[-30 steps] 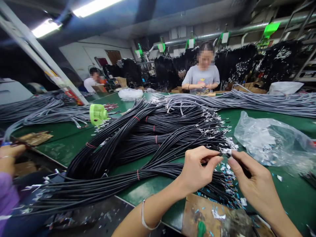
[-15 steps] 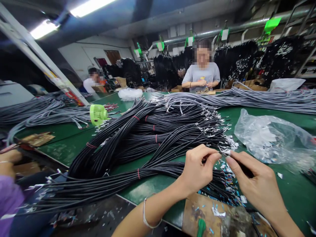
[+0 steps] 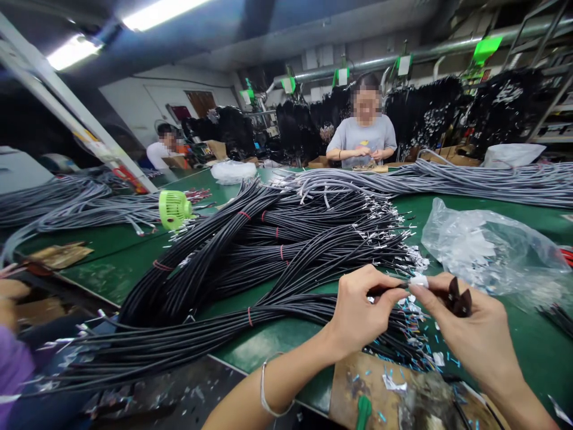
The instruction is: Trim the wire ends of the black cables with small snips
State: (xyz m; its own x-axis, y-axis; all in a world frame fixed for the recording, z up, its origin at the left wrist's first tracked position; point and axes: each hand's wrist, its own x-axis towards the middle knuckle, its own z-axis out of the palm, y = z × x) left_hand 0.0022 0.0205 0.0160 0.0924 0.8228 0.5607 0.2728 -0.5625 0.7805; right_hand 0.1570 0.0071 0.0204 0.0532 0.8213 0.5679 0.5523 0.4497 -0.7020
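My left hand [image 3: 363, 307] is closed in a pinch on the end of a thin black cable, which is mostly hidden by the fingers. Close against it, my right hand [image 3: 474, 331] has thumb and forefinger pressed together at the cable's tip. White wrap [image 3: 419, 280] covers that forefinger's end. A dark two-pronged tool [image 3: 459, 297] sticks up from the right hand's grip, the rest of it hidden. Below and behind the hands lie black cable bundles [image 3: 179, 340], tied with red bands, their stripped ends showing white and coloured wires.
Grey cables [image 3: 447, 182] run across the green table [image 3: 250, 346]. A clear plastic bag [image 3: 496, 245] of scraps lies right, a green fan [image 3: 174, 209] stands left. A stained board [image 3: 349, 388] is in front. A co-worker [image 3: 362, 134] sits opposite; another person's arm [image 3: 11, 304] is at left.
My right hand has turned slightly, and the dark tool now shows above its grip instead of a pointed tip at the cable. Both hands stay together at the cable end.
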